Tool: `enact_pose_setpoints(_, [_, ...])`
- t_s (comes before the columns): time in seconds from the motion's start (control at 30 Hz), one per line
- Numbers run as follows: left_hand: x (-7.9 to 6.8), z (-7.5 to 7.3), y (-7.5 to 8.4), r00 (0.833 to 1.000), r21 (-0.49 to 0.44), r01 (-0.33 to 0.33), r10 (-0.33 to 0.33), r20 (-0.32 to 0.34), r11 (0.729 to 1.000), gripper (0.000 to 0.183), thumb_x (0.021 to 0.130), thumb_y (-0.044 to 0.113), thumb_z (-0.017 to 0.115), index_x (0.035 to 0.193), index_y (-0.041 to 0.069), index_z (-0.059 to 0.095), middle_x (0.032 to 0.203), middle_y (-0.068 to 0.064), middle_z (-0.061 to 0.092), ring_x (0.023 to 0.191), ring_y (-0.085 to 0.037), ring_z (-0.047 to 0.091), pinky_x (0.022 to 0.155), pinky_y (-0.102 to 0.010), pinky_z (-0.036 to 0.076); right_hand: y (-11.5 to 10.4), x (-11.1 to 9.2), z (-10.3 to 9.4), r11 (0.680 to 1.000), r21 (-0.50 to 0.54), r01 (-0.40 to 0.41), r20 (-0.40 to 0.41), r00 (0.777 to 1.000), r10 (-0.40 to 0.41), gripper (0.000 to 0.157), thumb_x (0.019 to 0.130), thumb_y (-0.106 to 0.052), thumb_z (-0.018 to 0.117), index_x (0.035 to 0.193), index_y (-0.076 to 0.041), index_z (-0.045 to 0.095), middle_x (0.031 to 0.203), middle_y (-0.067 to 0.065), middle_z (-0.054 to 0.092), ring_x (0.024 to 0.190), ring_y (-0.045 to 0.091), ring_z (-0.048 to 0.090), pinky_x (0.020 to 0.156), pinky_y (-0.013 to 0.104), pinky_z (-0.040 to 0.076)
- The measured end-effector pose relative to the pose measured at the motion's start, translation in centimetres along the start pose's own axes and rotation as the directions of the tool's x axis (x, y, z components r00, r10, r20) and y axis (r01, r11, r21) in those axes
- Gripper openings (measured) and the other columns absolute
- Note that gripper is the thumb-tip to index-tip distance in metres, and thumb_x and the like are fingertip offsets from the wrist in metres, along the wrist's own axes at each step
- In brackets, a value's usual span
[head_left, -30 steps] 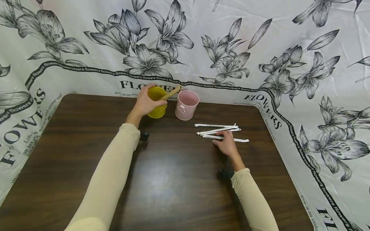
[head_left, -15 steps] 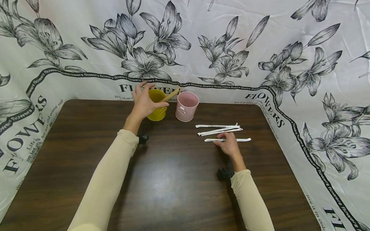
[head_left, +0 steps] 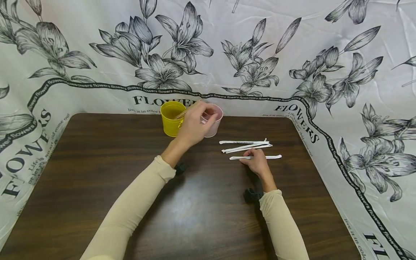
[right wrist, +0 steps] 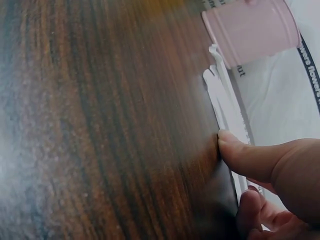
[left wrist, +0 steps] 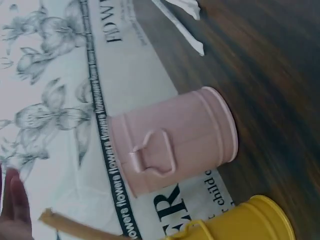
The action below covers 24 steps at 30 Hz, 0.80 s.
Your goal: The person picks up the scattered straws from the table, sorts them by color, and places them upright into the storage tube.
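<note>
My left hand (head_left: 192,126) hovers over the gap between a yellow bucket (head_left: 170,124) and a pink bucket (head_left: 212,130), overlapping both in the head view. Its fingers are loosely bent, with nothing seen between them. A tan stick (left wrist: 75,226) leans out of the yellow bucket, close to the left fingers (left wrist: 19,197) in the left wrist view. On the right, my right hand (head_left: 257,163) pinches a white paper-wrapped straw (head_left: 273,157) low over the table, thumb in front and fingers behind. Several more wrapped straws (head_left: 242,142) lie just beyond it.
The dark wooden table (head_left: 191,216) meets a white flower-printed cloth (head_left: 247,14) behind the buckets and along both sides. Black wrist devices (head_left: 252,195) sit at both wrists. The pink bucket's small handle (left wrist: 167,150) faces the left wrist camera.
My left hand has left the yellow bucket's rim and moved right toward the pink one. The front straw, now in my right hand, has come apart from the other straws.
</note>
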<state>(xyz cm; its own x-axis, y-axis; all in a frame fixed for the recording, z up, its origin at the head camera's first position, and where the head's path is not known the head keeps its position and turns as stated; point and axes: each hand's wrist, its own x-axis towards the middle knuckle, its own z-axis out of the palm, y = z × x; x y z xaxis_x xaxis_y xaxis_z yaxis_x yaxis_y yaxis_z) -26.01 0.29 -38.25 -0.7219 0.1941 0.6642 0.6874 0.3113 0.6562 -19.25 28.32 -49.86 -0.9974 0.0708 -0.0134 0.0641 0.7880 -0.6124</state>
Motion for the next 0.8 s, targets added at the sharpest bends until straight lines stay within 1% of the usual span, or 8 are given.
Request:
enact_pose_setpoints(0.1, [0.9,1.1,-0.6,0.986,0.071,0.078,-0.088,0.145,0.994,0.020,0.096,0.018,0.069,0.113,0.008,0.069,0.111,-0.007,0.069,0.104,-0.020,0.065,0.094,-0.034,0.055,0.2,0.2,0.0,1.000,-0.013,-0.007,0.008,1.000,0.007,0.020,0.081,-0.011,0.084,0.090,0.003,0.072,0.100,0.021,0.069,0.093,0.034,0.062,0.083,0.042,0.048])
enact_pose_setpoints(0.23, [1.8,2.3,-1.7,0.925,0.212,0.202,-0.257,0.278,0.956,0.041,0.096,0.029,0.070,0.132,0.012,0.062,0.135,-0.006,0.061,0.128,-0.024,0.056,0.112,-0.039,0.045,0.4,0.2,0.0,1.000,-0.017,-0.019,0.026,0.999,0.019,0.020,0.082,-0.013,0.084,0.090,0.001,0.072,0.100,0.020,0.069,0.091,0.033,0.062,0.081,0.041,0.048])
enact_pose_setpoints(0.33, [1.9,3.2,-3.0,0.888,0.276,0.239,-0.324,0.327,0.931,0.057,0.094,0.035,0.073,0.143,0.014,0.054,0.146,-0.007,0.051,0.136,-0.027,0.050,0.116,-0.043,0.042,0.5,0.1,-0.1,1.000,-0.011,-0.020,0.025,0.999,0.021,0.020,0.081,-0.013,0.085,0.089,0.001,0.072,0.099,0.020,0.069,0.091,0.033,0.062,0.080,0.042,0.048])
enact_pose_setpoints(0.43, [1.9,4.0,-4.7,0.872,0.330,0.257,-0.365,0.326,0.908,0.073,0.090,0.044,0.076,0.150,0.015,0.046,0.156,-0.008,0.042,0.142,-0.030,0.045,0.118,-0.047,0.040,0.5,0.2,-0.1,1.000,-0.011,-0.014,0.025,1.000,0.014,0.020,0.081,-0.012,0.085,0.089,0.001,0.072,0.098,0.019,0.070,0.092,0.034,0.062,0.082,0.043,0.049])
enact_pose_setpoints(0.53, [2.0,4.4,-6.0,0.859,0.361,0.317,-0.427,0.282,0.877,0.090,0.084,0.057,0.077,0.156,0.019,0.038,0.162,-0.009,0.035,0.145,-0.034,0.042,0.119,-0.053,0.038,0.5,0.4,-0.1,1.000,-0.002,-0.010,0.032,0.999,0.010,0.021,0.081,-0.012,0.085,0.090,0.001,0.072,0.100,0.020,0.070,0.095,0.034,0.063,0.086,0.045,0.049])
enact_pose_setpoints(0.63, [2.0,4.5,-6.9,0.832,0.343,0.404,-0.497,0.247,0.848,0.103,0.078,0.066,0.078,0.158,0.023,0.031,0.162,-0.010,0.035,0.143,-0.037,0.043,0.117,-0.056,0.040,0.3,0.5,-0.1,1.000,-0.003,-0.008,0.038,0.999,0.008,0.021,0.080,-0.013,0.085,0.090,0.000,0.072,0.101,0.020,0.071,0.098,0.035,0.064,0.088,0.046,0.049])
enact_pose_setpoints(0.73, [1.8,4.6,-7.4,0.806,0.298,0.474,-0.545,0.231,0.828,0.108,0.074,0.066,0.081,0.159,0.024,0.028,0.160,-0.011,0.036,0.140,-0.037,0.046,0.114,-0.056,0.044,0.1,0.6,-0.2,1.000,-0.015,-0.023,0.051,0.998,0.024,0.021,0.081,-0.014,0.085,0.091,-0.001,0.072,0.104,0.020,0.072,0.100,0.035,0.065,0.090,0.048,0.050])
enact_pose_setpoints(0.8, [1.6,4.7,-7.6,0.799,0.271,0.498,-0.558,0.224,0.823,0.109,0.073,0.064,0.083,0.158,0.024,0.029,0.160,-0.011,0.035,0.140,-0.036,0.046,0.113,-0.056,0.044,0.1,0.6,-0.3,0.999,-0.020,-0.036,0.058,0.998,0.037,0.021,0.082,-0.015,0.084,0.092,-0.001,0.072,0.106,0.020,0.072,0.101,0.035,0.065,0.090,0.048,0.050])
